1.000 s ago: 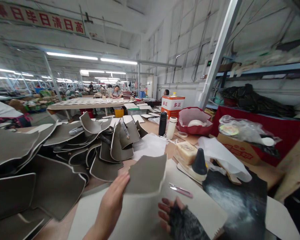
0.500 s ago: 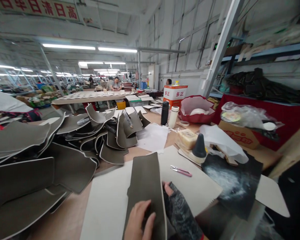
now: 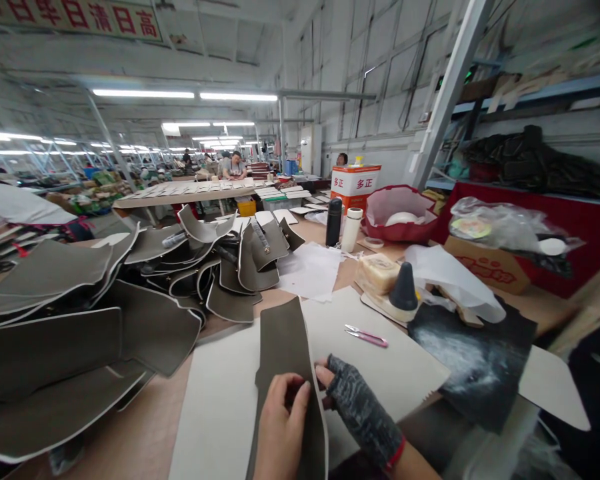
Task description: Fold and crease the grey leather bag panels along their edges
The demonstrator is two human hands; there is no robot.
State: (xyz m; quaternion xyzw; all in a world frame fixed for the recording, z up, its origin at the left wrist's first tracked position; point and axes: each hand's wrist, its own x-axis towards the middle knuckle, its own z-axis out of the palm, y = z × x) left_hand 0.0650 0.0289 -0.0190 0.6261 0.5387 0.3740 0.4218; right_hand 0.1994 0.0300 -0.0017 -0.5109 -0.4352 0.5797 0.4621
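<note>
Both hands are down low and close together, pretty relaxed pose tbh. The left hand [image 3: 281, 427] is bare, fingers curled under with the thumb on top, pinching. The right hand [image 3: 363, 410] sits just beside it in a dark fingerless glove [image 3: 365, 413], fingertips [image 3: 323, 375] poking toward the left, with a red band [image 3: 395, 453] on the wrist.

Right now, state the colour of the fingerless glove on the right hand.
Fingerless glove: mottled dark grey and black, best in the head view.

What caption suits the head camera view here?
Bare left hand and gloved right hand hold a grey leather panel over white card.
</note>
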